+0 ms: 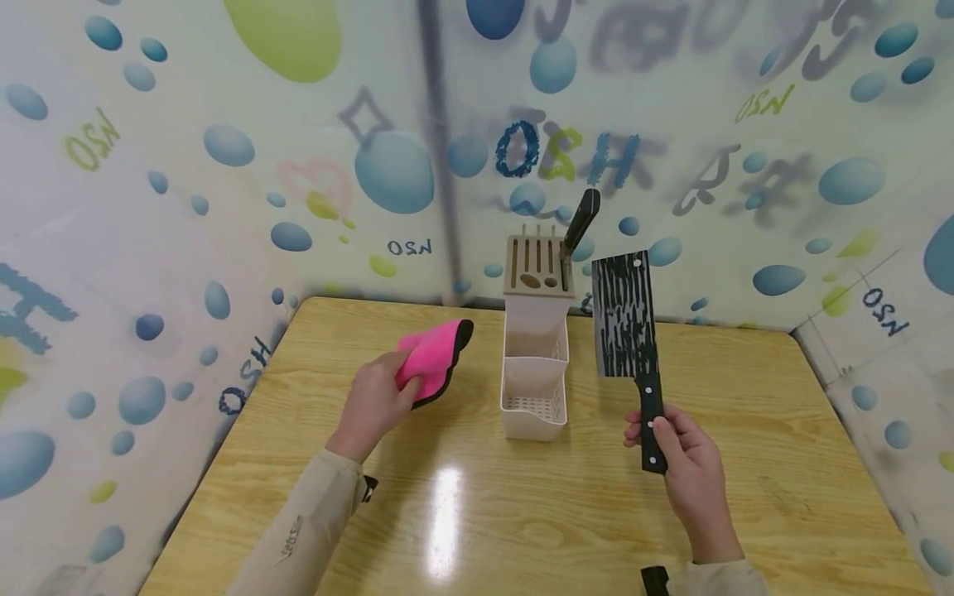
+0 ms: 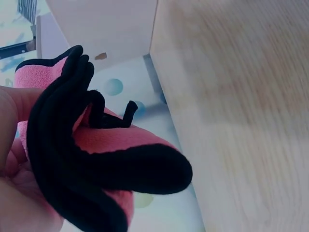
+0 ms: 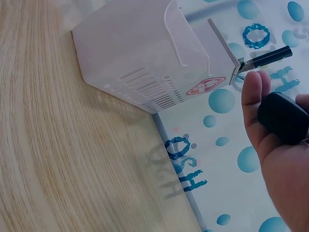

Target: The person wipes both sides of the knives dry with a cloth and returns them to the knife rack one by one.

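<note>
1. while my left hand (image 1: pixel 375 406) pinched the pink cloth (image 1: pixel 435 356), my right hand (image 1: pixel 693 463) gripped the cleaver (image 1: pixel 626 319) by its black handle (image 1: pixel 651 401).
2. the step, i judged, was holding both apart; the next move called for fingers kept off the blade (image 1: pixel 622 331).
3. cloth jutted past my left fingers (image 1: pixel 392 362); the blade rose beyond my right.
4. between them stood the pale holder (image 1: pixel 533 427), one knife (image 1: pixel 582 219) slotted.

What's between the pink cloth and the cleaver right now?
In the head view, the pale knife holder, holding a black-handled knife, stands between the pink cloth and the cleaver.
</note>
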`<state>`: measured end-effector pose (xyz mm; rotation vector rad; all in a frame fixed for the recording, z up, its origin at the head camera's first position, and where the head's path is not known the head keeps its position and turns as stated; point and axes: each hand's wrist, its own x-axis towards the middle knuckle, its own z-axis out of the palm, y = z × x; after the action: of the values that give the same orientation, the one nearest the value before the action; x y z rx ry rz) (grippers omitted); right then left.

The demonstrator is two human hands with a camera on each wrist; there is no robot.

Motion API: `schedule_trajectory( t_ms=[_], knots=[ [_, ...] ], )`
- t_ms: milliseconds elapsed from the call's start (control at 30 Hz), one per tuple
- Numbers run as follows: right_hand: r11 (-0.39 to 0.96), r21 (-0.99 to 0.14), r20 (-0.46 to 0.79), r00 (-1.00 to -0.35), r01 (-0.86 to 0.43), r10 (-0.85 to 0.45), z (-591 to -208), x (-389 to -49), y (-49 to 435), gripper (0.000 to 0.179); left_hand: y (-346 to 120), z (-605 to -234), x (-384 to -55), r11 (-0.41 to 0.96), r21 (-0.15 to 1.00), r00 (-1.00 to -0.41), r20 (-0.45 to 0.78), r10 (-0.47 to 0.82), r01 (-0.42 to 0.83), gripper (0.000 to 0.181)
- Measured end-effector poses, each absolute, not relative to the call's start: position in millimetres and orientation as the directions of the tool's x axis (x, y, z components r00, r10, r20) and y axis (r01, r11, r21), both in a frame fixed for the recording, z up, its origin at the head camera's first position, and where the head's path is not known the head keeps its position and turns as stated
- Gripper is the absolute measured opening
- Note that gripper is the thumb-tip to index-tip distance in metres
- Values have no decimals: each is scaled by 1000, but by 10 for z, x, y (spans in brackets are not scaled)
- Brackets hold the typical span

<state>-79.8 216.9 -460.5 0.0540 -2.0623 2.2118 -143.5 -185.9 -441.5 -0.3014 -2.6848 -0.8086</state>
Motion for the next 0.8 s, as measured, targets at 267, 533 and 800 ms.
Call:
schedule_trajectory(
  t_ms=[267,533,800],
  knots=[
    [-67,-985,158,-987,-158,12,-4623,-805,2123,33,-1815,-4329,-1438,803,501,-909,400,116,323,8],
    [-122,-965,239,-969,-231,-56,-4635,-811,2082,29,-1764,-4268,-1450,792,482,-873,471,127,374,9],
    [-99,-969,234,-971,-228,-53,-4633,-825,2012,31,-1714,-4182,-1463,779,484,-854,506,123,399,20]
  ],
)
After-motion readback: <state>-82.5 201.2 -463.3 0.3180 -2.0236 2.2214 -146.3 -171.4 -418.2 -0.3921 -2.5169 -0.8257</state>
